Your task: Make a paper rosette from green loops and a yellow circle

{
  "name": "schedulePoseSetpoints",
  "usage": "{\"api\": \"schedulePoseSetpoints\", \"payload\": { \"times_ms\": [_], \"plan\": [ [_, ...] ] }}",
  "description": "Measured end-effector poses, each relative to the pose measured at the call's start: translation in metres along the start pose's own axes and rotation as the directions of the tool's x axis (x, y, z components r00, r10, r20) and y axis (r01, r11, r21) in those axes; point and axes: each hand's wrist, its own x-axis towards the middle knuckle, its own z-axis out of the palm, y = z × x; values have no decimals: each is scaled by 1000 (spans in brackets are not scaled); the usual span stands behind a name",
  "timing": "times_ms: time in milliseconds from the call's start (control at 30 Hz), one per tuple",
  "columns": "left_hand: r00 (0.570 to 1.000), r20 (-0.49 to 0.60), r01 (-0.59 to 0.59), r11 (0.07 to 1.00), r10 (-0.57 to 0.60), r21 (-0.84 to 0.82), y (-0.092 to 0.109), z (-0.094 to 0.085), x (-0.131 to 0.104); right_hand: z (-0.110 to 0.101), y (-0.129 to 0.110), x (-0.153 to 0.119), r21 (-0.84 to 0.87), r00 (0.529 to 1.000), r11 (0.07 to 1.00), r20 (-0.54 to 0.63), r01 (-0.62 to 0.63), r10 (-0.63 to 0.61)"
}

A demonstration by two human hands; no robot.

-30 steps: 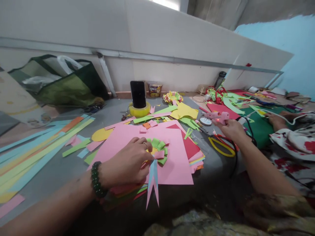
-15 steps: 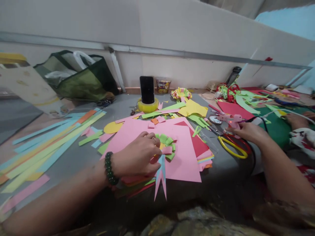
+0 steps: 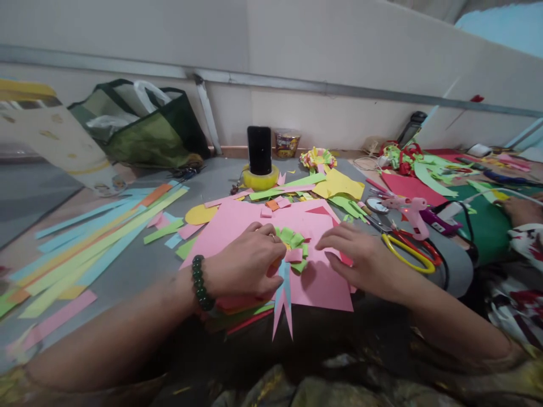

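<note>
My left hand (image 3: pixel 250 261), with a green bead bracelet at the wrist, is closed on the left side of a paper rosette (image 3: pixel 299 249). The rosette has green and pink loops and blue and pink pointed tails (image 3: pixel 283 308) hanging past the paper's front edge. Just to its right, my right hand (image 3: pixel 360 257) hovers over the pink sheet (image 3: pixel 324 288), fingers apart and holding nothing. A pink glue gun (image 3: pixel 411 215) with a small red light lies right of that hand, near yellow-handled scissors (image 3: pixel 409 257).
Coloured strips (image 3: pixel 106 243) spread over the left side. A phone (image 3: pixel 259 150) stands in a yellow tape roll (image 3: pixel 261 178), beside a cup (image 3: pixel 287 143) and another rosette (image 3: pixel 318 160). A green bag (image 3: pixel 148 130) is at back left; another person's hand (image 3: pixel 524 210) is far right.
My right hand has let go of the glue gun and moved left to the rosette. The left hand still holds the rosette. The whole view has shifted slightly.
</note>
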Motion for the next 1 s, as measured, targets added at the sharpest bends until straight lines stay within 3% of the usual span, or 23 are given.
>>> {"api": "schedulePoseSetpoints", "payload": {
  "times_ms": [100,200,300,400,467,633,800,1000],
  "plan": [
    [1000,6,6,1000,-6,2,-1,2,0,12,-5,10,7,991,995,85,99,-99],
    [1000,7,18,1000,-18,16,-1,3,-1,7,1,15,47,992,997,108,58,-63],
    [1000,-8,19,1000,-19,20,-1,3,-1,-13,24,28,-63,986,984,11,-168,169],
    [1000,-17,10,1000,-9,26,-1,2,-1,-29,50,52,-219,880,856,-33,-468,473],
    [1000,-23,0,1000,1,28,-1,2,0,-28,59,70,-210,841,823,11,-528,542],
    [1000,0,7,1000,-7,26,0,0,0,-3,44,105,-65,882,912,233,-406,409],
    [1000,6,20,998,-20,57,1,0,0,13,33,123,-31,924,952,230,-305,304],
    [1000,11,14,998,-15,62,1,0,1,18,53,127,6,924,944,206,-331,323]
  ]
}}
